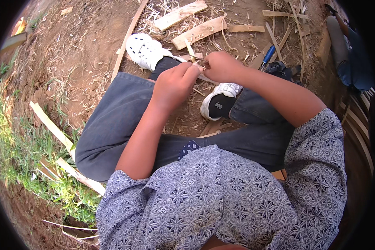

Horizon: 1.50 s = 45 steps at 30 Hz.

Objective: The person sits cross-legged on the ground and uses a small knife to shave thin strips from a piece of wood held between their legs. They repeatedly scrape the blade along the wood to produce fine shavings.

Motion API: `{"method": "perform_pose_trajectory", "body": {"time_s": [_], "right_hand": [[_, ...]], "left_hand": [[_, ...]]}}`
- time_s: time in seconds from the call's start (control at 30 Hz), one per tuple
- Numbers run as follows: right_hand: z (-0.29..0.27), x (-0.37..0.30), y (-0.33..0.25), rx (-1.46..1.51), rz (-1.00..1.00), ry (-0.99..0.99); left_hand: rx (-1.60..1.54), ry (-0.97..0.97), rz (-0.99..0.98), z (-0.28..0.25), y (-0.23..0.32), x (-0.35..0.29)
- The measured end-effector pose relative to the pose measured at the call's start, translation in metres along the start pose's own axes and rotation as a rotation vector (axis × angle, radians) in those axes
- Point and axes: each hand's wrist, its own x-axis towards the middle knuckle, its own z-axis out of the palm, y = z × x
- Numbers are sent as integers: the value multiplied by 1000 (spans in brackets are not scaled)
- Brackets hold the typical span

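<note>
My left hand (176, 82) is closed round a narrow pale strip of wood (190, 48), whose tip points up and away between my feet. Right against it, my right hand (222, 68) is closed on a knife (190, 56). Its thin dark blade lies across the strip just beyond my left fingers. The knife's handle is hidden in my right fist, and the strip's lower end is mostly covered by my hands.
Flat wood pieces (199, 32) lie among curled shavings (164, 9) ahead of my white shoes (142, 51). A blue-handled tool (270, 54) rests by my right forearm. Another person's leg (336, 39) is at far right. Grass (29, 141) and long strips (52, 125) are on the left.
</note>
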Motion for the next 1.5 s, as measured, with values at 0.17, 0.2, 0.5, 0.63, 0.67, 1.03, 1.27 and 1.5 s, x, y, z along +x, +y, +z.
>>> {"method": "perform_pose_trajectory", "body": {"time_s": [0.17, 0.2, 0.5, 0.63, 0.67, 1.03, 1.27, 1.5], "right_hand": [[7, 7, -3, 17, 63, 46], [11, 13, 1, 20, 70, 61], [32, 59, 22, 28, 85, 134], [54, 78, 88, -72, 330, 183], [54, 76, 92, -65, 308, 179], [-8, 6, -5, -34, -37, 1], [25, 47, 31, -89, 120, 25], [63, 102, 50, 107, 258, 128]], "left_hand": [[-30, 28, 23, -1, 2, 2], [-33, 25, 29, -1, 1, 1], [20, -18, -8, -1, 0, -1], [33, -17, -22, 2, 0, 8], [38, -6, -35, 2, 2, 4], [-1, -19, -1, -1, 0, 4], [11, -114, 65, 6, 1, -2], [13, -19, 31, 4, -4, 5]]}}
